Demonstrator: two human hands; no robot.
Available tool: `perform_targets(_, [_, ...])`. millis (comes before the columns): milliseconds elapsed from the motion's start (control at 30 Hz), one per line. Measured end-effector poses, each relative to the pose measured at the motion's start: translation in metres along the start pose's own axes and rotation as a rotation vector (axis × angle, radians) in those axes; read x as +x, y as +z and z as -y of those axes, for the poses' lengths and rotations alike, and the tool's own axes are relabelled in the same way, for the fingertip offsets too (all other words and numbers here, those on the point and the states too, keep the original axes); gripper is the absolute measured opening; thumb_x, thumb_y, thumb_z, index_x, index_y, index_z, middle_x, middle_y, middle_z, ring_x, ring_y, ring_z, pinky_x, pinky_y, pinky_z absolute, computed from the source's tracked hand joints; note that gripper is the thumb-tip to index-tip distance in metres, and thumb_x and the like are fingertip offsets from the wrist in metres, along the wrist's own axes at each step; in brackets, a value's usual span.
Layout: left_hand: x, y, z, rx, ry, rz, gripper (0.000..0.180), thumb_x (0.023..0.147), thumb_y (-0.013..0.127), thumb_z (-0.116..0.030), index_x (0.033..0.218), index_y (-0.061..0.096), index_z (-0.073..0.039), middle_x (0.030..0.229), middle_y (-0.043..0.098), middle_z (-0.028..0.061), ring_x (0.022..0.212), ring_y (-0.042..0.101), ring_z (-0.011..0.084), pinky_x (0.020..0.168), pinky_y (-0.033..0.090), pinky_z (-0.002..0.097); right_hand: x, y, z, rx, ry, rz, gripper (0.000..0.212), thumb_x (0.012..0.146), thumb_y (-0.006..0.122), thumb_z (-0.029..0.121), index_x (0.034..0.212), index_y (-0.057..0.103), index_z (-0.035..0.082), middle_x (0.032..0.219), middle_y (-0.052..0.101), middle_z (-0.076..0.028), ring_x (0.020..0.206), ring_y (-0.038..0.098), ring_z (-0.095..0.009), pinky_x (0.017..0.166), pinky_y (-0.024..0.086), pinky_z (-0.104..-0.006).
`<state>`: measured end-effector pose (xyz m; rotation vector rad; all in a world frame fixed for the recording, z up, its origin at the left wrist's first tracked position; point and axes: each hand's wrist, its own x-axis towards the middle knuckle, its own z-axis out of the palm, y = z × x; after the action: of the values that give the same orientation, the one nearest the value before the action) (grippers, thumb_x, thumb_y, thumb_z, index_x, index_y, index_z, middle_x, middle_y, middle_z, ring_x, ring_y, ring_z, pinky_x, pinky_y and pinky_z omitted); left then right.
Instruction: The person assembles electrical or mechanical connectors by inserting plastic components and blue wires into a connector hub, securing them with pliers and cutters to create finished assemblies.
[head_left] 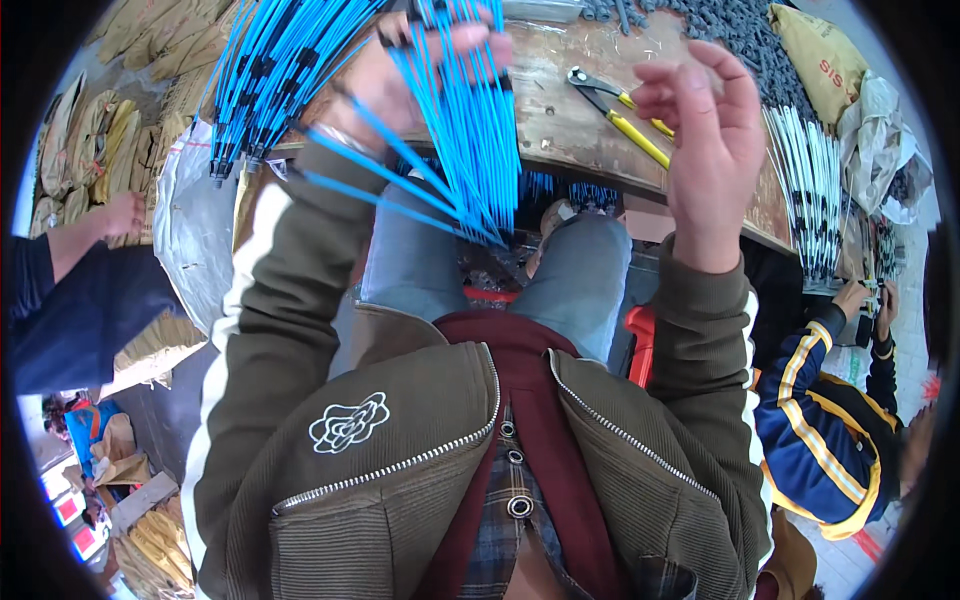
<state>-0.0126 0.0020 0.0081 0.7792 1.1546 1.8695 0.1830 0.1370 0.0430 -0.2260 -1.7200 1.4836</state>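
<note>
Left fingers (467, 38) wrapped round one bundle of slim blue rods (480, 140), overhanging the worn wooden tabletop (550, 125); right fingers (738, 88) loosely curled, empty, near one pair of yellow-handled pliers (636, 137)!

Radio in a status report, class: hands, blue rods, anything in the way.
Left hand gripping blue rods, a few splayed across left sleeve. Right hand raised, empty. Yellow-handled pliers on table near it.

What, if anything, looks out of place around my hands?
A few loose blue sticks below your left hand splay out sideways. They look odd because most of the blue bundle beside them runs roughly lengthwise together. Nothing else clearly stands out.
</note>
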Motion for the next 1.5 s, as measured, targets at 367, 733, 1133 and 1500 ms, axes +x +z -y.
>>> perform_targets(367, [-0.094,0.020,0.004,0.499,0.206,0.169,0.026,0.079,0.062,-0.012,0.101,0.059,0.001,0.098,0.063,0.0164,0.091,0.062,0.0279,0.080,0.049,0.0367,0.026,-0.011,-0.035,-0.241,0.010,0.009,0.018,0.088,0.055,0.012,0.098,0.058,-0.003,0.087,0.063,-0.009,0.074,0.059,-0.012,0.066,0.048,-0.0235])
perform_targets(733, [-0.078,-0.016,0.029,0.690,0.591,0.594,0.025,0.072,0.060,-0.007,0.097,0.062,-0.001,0.096,0.062,0.0153,0.079,0.061,0.0322,0.065,0.050,0.0376,0.182,0.036,-0.154,-1.074,-0.395,0.328,0.018,0.079,0.057,0.017,0.092,0.066,0.008,0.083,0.064,-0.016,0.073,0.062,-0.029,0.066,0.050,-0.0335])
perform_targets(1133, [-0.071,-0.012,0.026,0.697,0.578,0.540,0.025,0.066,0.058,-0.005,0.090,0.061,-0.002,0.094,0.061,0.0129,0.071,0.058,0.0319,0.057,0.045,0.0377,0.183,0.031,-0.174,-1.395,-0.546,0.447,0.013,0.081,0.056,0.021,0.083,0.065,0.012,0.079,0.062,-0.009,0.071,0.061,-0.030,0.062,0.049,-0.0393])
perform_targets(1500, [-0.069,-0.010,0.033,0.729,0.590,0.551,0.016,0.064,0.059,-0.006,0.080,0.060,-0.004,0.091,0.061,0.0118,0.062,0.055,0.0300,0.052,0.042,0.0375,0.177,0.013,-0.164,-1.370,-0.517,0.359,0.013,0.082,0.053,0.019,0.089,0.063,0.013,0.080,0.061,-0.008,0.074,0.060,-0.030,0.063,0.049,-0.0396])
